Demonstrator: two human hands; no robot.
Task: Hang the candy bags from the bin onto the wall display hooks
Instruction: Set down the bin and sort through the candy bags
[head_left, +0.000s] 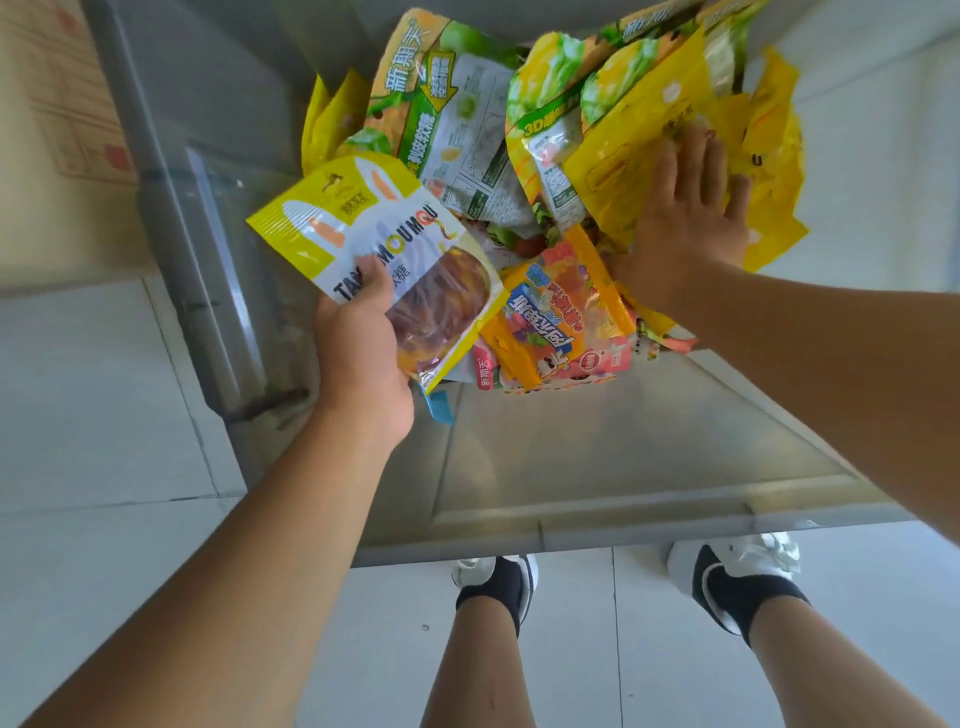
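A clear plastic bin (519, 499) stands on the floor with a heap of candy bags in its far half. My left hand (363, 343) grips a yellow-and-white candy bag (363, 234) with a clear window, held above the bin's left side. My right hand (685, 213) lies flat, fingers straight, on a plain yellow bag (639, 130) at the right of the heap. Green-and-yellow bags (447, 104) lie at the back, and an orange gummy bag (561, 312) sits in the middle. No wall hooks are in view.
The bin's grey lid or side panel (208, 208) stands along its left edge. A cardboard box (57, 98) is at the upper left. My two feet in white-and-black shoes (498, 577) stand on pale floor tiles just in front of the bin.
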